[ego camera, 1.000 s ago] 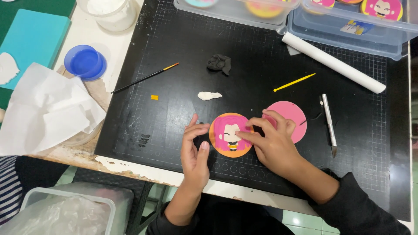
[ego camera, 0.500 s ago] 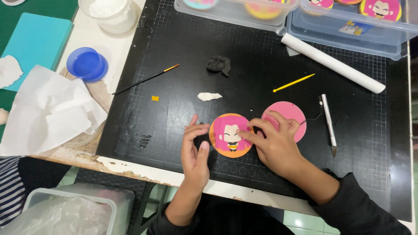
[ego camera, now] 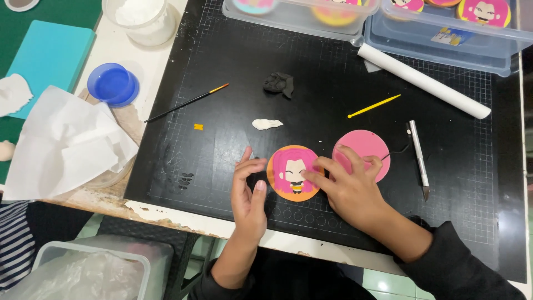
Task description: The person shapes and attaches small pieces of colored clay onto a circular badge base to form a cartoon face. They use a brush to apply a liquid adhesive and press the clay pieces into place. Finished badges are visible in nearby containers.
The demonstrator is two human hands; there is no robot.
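An orange disc (ego camera: 294, 173) bearing a small pink-haired figure lies flat on the black cutting mat (ego camera: 233, 66), near the counter's front edge. The right hand (ego camera: 350, 189) rests its fingers (ego camera: 317, 179) on the disc's right rim, loosely spread and gripping nothing. The left hand (ego camera: 250, 194) stands just beside the disc's left rim, fingers curled open and empty. A plain pink disc (ego camera: 366, 145) lies partly under the right hand. Farther out on the mat lie a craft knife (ego camera: 418, 155), a yellow modelling tool (ego camera: 373, 105), a white scrap of clay (ego camera: 267, 124), a dark lump of clay (ego camera: 278, 83) and a thin paintbrush (ego camera: 186, 103). A white roller (ego camera: 423, 81) rests toward the back right corner.
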